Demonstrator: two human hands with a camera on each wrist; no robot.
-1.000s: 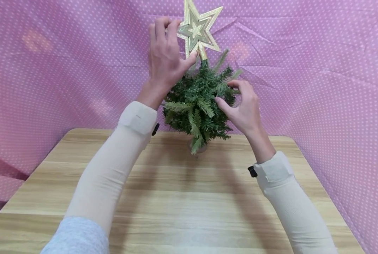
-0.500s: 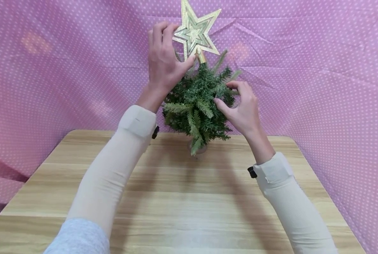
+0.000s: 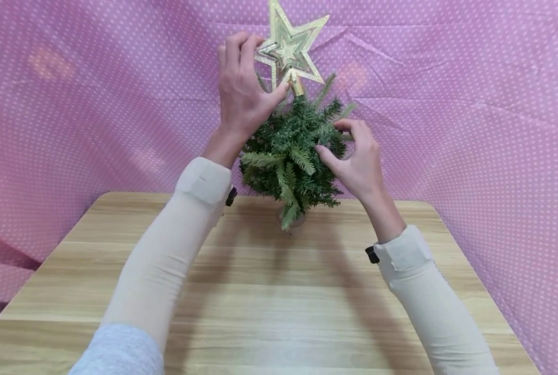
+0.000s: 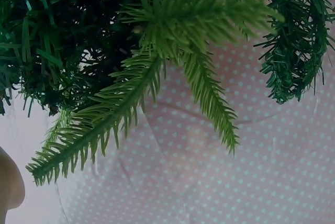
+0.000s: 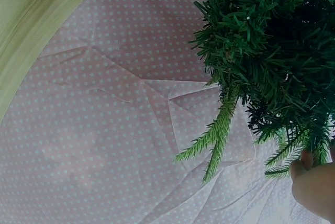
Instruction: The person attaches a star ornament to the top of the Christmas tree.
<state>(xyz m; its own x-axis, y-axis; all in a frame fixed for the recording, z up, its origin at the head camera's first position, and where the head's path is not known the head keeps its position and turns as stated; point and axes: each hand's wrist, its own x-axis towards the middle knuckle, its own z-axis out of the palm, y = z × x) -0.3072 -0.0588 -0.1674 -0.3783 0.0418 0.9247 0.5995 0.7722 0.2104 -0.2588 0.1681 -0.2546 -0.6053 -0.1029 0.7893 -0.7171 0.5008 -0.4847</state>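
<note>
A small artificial Christmas tree with dark and lighter green branches stands at the back of the table. A gold star tree topper sits at its tip, tilted a little left, its tube over the top sprig. My left hand holds the star, fingers at its left point and thumb by the tube. My right hand has thumb and index finger curled round branches on the tree's right side. In the right wrist view, fingertips touch a branch. Branches fill the upper left wrist view; only a bit of hand shows there.
A light wooden table lies in front. Pink cloth with white dots hangs behind and at both sides. Under the tree its clear-looking round base is partly hidden by branches.
The star and my left hand have come down slightly, and the star's tube sits a little lower on the tip. My right hand has stayed nearly still at the branches.
</note>
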